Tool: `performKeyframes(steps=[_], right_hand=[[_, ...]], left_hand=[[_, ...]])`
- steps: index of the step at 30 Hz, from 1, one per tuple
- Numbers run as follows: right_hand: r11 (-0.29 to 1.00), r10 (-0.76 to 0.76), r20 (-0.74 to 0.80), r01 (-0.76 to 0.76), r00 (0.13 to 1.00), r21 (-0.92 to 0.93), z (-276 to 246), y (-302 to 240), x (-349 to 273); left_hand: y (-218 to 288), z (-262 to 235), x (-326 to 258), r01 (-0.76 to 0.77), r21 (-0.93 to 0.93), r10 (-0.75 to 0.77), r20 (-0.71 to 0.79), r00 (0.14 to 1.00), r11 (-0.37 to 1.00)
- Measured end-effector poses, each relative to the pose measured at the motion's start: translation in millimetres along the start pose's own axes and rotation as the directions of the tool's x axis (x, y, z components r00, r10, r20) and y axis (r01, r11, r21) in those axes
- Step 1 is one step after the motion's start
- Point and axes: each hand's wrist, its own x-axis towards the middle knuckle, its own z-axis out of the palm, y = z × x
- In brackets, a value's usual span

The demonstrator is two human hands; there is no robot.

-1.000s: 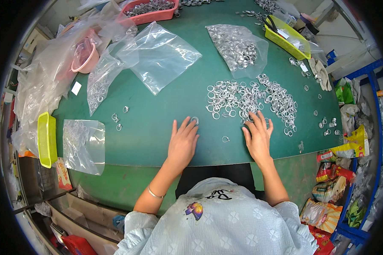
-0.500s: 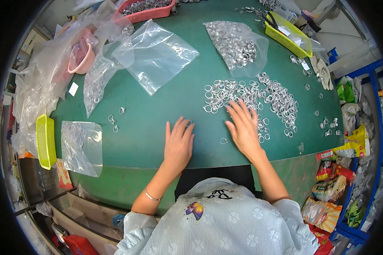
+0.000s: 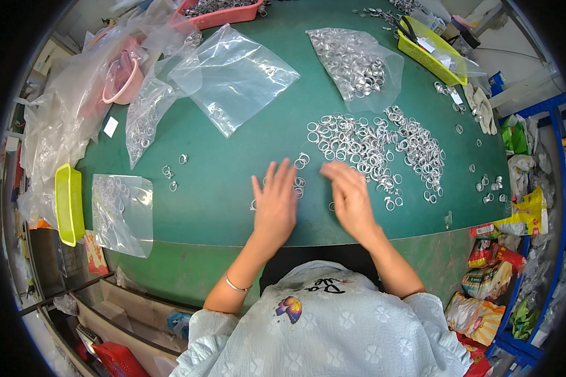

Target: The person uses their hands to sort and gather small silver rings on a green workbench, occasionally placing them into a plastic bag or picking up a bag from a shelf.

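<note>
A loose pile of silver-coloured metal rings [image 3: 360, 141] lies on the green table, right of the middle. My right hand [image 3: 352, 200] is at the pile's near left edge, fingers bent leftward, thumb apart; nothing shows in its grasp. My left hand [image 3: 275, 207] rests flat with fingers apart, slightly blurred. Several loose rings [image 3: 300, 185] lie by its fingers, partly covered by them. Beyond the fingertips lie other stray rings [image 3: 302, 161]. A single ring beside my right thumb is partly hidden. A second heap of rings [image 3: 420, 154] adjoins the pile on the right.
Behind the pile lies a clear bag of rings [image 3: 352, 63]. A flat clear bag [image 3: 236, 78] and a smaller bag [image 3: 122, 213] lie leftward. Yellow-green baskets [image 3: 69, 204] stand at both sides, a pink tray [image 3: 223, 17] at the back. Loose rings [image 3: 493, 185] lie far right.
My right hand has drawn back from the pile, toward the left and nearer me, its fingers now bent. My left hand has shifted right. More loose rings lie between the hands.
</note>
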Motion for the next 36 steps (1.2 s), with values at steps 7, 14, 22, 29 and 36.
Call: performKeyframes(steps=[7,14,22,29,36], right_hand=[[0.846,0.053,0.001,-0.045,0.999,-0.531,3,8,30],[0.988,-0.044,0.260,0.080,0.965,-0.130,4,-28,1],[0.905,0.060,-0.064,-0.081,0.996,-0.417,-21,12,28],[0.929,0.011,0.115,0.032,0.993,-0.369,-11,-11,10],[0.946,-0.066,0.335,0.165,0.940,-0.278,34,-46,-12]], left_hand=[[-11,8,8,-0.152,0.209,0.129,0.122,0.984,0.966],[-23,-12,-5,0.070,0.117,-0.065,-0.045,0.997,0.991],[-6,11,4,-0.170,0.160,0.154,0.106,0.982,0.972],[-23,-10,-17,0.029,0.051,-0.029,0.000,1.000,0.998],[-29,-19,-28,0.166,-0.009,-0.166,-0.098,0.981,0.986]])
